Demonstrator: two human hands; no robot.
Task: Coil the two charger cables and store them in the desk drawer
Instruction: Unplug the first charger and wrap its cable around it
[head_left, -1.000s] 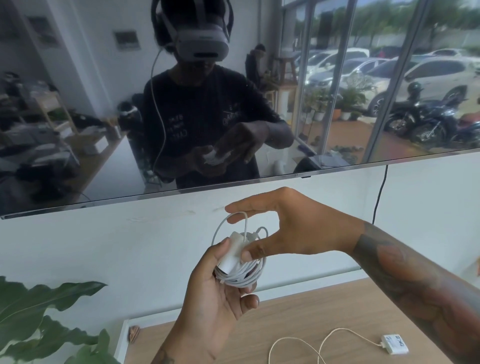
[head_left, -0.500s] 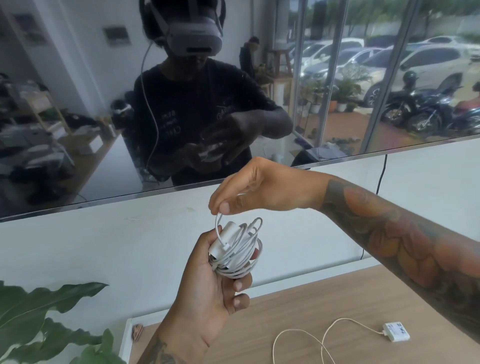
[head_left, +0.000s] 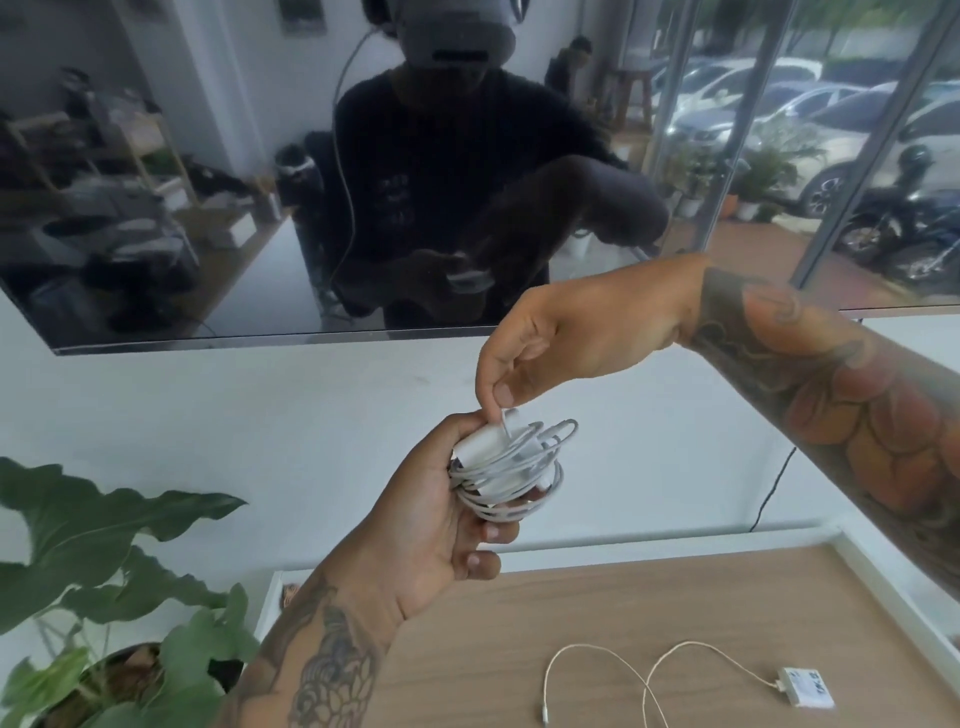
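Wooden desk (head_left: 597, 623) under loose cable (head_left: 623, 670), plant (head_left: 104, 561) left.

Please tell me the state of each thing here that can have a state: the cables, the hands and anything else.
Coiled cable: wound into a bundle, held above the desk.
Left hand: grips the bundle.
Right hand: pinches the cable's free end at the top of the bundle.
Second cable: uncoiled, lying loose on the desk.
Adapter: flat on the desk, second cable attached.

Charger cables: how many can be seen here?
2. One cable is coiled in the left hand, its end pinched by the right hand. The other lies uncoiled on the desk.
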